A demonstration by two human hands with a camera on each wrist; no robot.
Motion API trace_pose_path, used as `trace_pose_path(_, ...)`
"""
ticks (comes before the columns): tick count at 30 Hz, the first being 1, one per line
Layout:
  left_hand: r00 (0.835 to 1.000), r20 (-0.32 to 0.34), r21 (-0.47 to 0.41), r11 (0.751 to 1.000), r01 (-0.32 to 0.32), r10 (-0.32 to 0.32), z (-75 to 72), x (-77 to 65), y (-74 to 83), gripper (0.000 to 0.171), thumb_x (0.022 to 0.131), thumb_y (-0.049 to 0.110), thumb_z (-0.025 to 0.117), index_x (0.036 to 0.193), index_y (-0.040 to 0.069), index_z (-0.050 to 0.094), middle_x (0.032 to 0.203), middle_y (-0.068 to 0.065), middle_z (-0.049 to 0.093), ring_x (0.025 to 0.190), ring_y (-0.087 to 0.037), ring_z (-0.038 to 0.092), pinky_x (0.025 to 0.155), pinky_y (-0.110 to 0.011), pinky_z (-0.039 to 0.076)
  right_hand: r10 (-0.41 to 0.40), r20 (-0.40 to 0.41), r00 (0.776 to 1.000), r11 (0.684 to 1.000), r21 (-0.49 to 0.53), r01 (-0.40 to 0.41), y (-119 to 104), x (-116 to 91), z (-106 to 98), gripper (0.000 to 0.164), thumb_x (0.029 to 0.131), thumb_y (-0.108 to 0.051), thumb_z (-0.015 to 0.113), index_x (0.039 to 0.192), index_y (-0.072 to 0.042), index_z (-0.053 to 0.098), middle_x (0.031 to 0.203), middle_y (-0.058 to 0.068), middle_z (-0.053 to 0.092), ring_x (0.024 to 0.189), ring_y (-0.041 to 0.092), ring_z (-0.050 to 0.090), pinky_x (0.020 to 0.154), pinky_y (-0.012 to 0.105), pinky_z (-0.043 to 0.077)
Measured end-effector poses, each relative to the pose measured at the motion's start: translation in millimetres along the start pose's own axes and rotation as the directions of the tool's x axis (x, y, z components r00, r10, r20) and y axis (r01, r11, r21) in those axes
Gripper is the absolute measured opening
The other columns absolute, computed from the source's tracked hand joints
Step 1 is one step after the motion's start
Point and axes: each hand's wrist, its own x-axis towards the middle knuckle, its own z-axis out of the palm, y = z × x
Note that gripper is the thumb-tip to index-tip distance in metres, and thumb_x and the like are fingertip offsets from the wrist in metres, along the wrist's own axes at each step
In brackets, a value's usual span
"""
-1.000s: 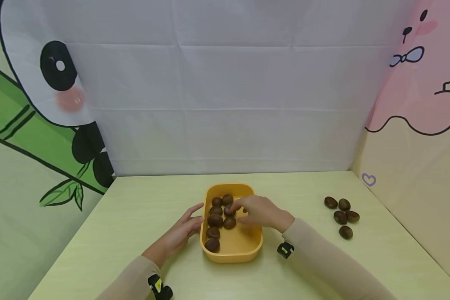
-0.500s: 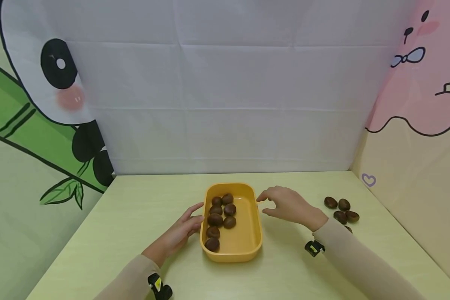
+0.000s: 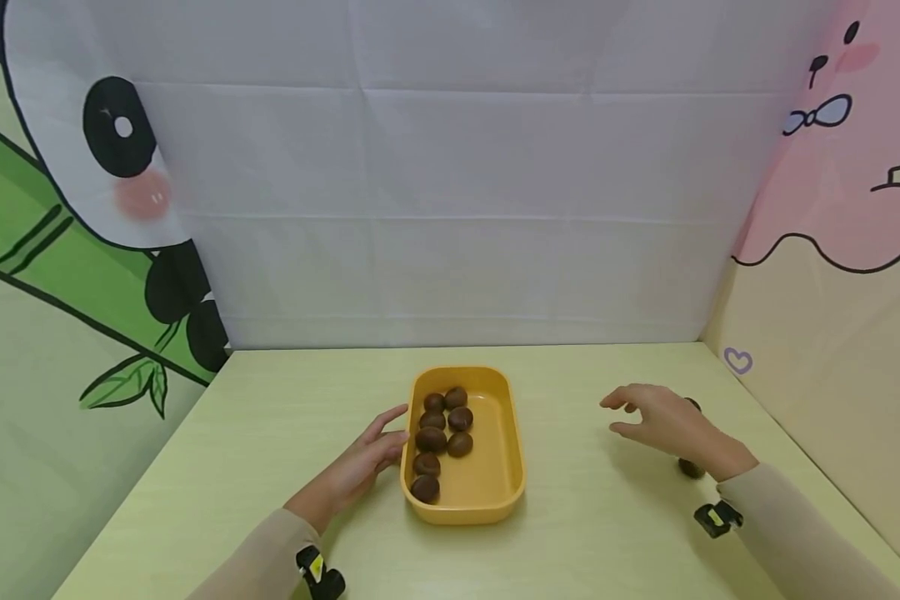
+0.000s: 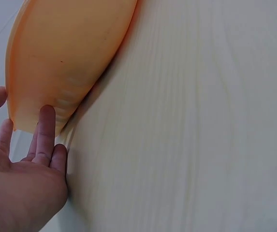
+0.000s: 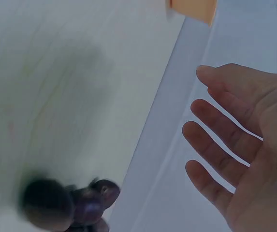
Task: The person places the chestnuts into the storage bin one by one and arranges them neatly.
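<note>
Looks like a small tabletop booth (image 3: 787, 325) in a childlike cartoon style; impossible to say whether inside a home or a studio. Closed at the back by a creased, flat white sheet (image 3: 457, 175). Flanked on the left by a pale green wall (image 3: 52, 467) printed with a black-and-white panda (image 3: 52, 108) and a green bamboo stalk (image 3: 93, 283), on the right by a cream wall (image 3: 840, 367) bearing a pink, black-outlined animal (image 3: 832, 200). Set over a pale yellow, wood-grained tabletop (image 3: 292, 396).

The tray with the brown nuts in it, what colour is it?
The tray is yellow-orange; the head view shows it best.
</note>
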Motion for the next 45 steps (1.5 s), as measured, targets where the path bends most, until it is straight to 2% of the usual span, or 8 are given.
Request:
trace_pose_path(5, 1.0, 0.004, 0.006, 1.0, -0.008, 0.008, -1.3, -0.3, -0.6, 0.062, 0.106, 0.03, 0.05, 0.159, 0.02, 0.019, 0.141, -0.019, 0.055, 0.121, -0.03, 0.057, 0.111, -0.048, 0.029, 0.08, 0.002, 0.997, 0.996, 0.026, -0.08, 31, -32, -2, 0.029, 0.09, -0.019, 0.077, 0.116, -0.008, 0.07, 0.112, 0.007, 0.07, 0.096, 0.028, 0.066, 0.079, 0.045, 0.054)
trace_pose_path(10, 1.0, 0.013, 0.001, 1.0, -0.004, 0.004, -1.4, 0.6, -1.9, 0.061, 0.106, 0.031, 0.05, 0.158, 0.022, 0.02, 0.142, -0.019, 0.054, 0.122, -0.031, 0.056, 0.113, -0.05, 0.027, 0.165, -0.01, 0.986, 0.985, 0.045, -0.164, 57, -59, 1, 0.03, 0.089, -0.023, 0.077, 0.113, -0.006, 0.072, 0.108, 0.007, 0.071, 0.092, 0.026, 0.066, 0.075, 0.043, 0.054)
trace_pose_path(15, 1.0, 0.017, -0.004, 1.0, -0.013, 0.013, -1.2, 0.6, -1.2, 0.063, 0.105, 0.032, 0.051, 0.159, 0.021, 0.019, 0.143, -0.019, 0.053, 0.123, -0.032, 0.056, 0.114, -0.052, 0.025, 0.252, 0.037, 0.967, 0.964, 0.08, -0.255, 68, -76, 4, 0.035, 0.089, -0.03, 0.078, 0.114, -0.007, 0.072, 0.112, 0.01, 0.07, 0.092, 0.025, 0.065, 0.073, 0.041, 0.052)
trace_pose_path(19, 1.0, 0.014, -0.005, 1.0, -0.012, 0.012, -1.3, 0.8, -0.4, 0.063, 0.105, 0.032, 0.051, 0.158, 0.021, 0.02, 0.144, -0.019, 0.053, 0.123, -0.032, 0.056, 0.114, -0.05, 0.026, 0.268, 0.07, 0.961, 0.953, 0.128, -0.276, 74, -83, 7, 0.041, 0.087, -0.031, 0.08, 0.115, -0.003, 0.069, 0.108, 0.014, 0.069, 0.085, 0.022, 0.067, 0.069, 0.036, 0.052)
trace_pose_path(26, 1.0, 0.023, 0.001, 1.0, -0.019, 0.019, -1.4, 0.6, -0.5, 0.064, 0.106, 0.031, 0.05, 0.159, 0.018, 0.017, 0.146, -0.022, 0.05, 0.126, -0.032, 0.055, 0.113, -0.049, 0.029, 0.256, 0.056, 0.965, 0.954, 0.145, -0.261, 79, -88, 13, 0.042, 0.085, -0.027, 0.081, 0.115, -0.001, 0.067, 0.101, 0.008, 0.069, 0.081, 0.018, 0.067, 0.067, 0.031, 0.052)
trace_pose_path(32, 1.0, -0.005, -0.005, 1.0, 0.002, -0.002, -0.3, 0.7, -0.5, 0.061, 0.105, 0.031, 0.051, 0.158, 0.021, 0.021, 0.144, -0.019, 0.052, 0.124, -0.031, 0.055, 0.114, -0.051, 0.026, 0.236, 0.052, 0.97, 0.96, 0.144, -0.241, 79, -86, 15, 0.04, 0.084, -0.024, 0.082, 0.114, 0.0, 0.068, 0.099, 0.006, 0.069, 0.078, 0.016, 0.067, 0.064, 0.029, 0.052)
trace_pose_path(36, 1.0, 0.006, -0.005, 1.0, -0.004, 0.004, -0.4, -0.4, 1.0, 0.063, 0.106, 0.031, 0.051, 0.159, 0.02, 0.02, 0.145, -0.021, 0.05, 0.126, -0.033, 0.054, 0.115, -0.052, 0.024, 0.234, 0.055, 0.971, 0.96, 0.146, -0.24, 76, -82, 14, 0.041, 0.085, -0.024, 0.082, 0.115, 0.0, 0.068, 0.099, 0.007, 0.069, 0.078, 0.016, 0.066, 0.064, 0.029, 0.052)
trace_pose_path(45, 1.0, 0.008, -0.008, 1.0, -0.009, 0.009, -1.4, 0.9, -0.6, 0.064, 0.105, 0.032, 0.052, 0.159, 0.02, 0.02, 0.145, -0.021, 0.05, 0.126, -0.033, 0.055, 0.114, -0.05, 0.027, 0.122, 0.01, 0.992, 0.985, 0.124, -0.122, 60, -65, 7, 0.041, 0.085, -0.023, 0.082, 0.117, -0.002, 0.069, 0.102, 0.0, 0.069, 0.081, 0.009, 0.061, 0.068, 0.029, 0.051)
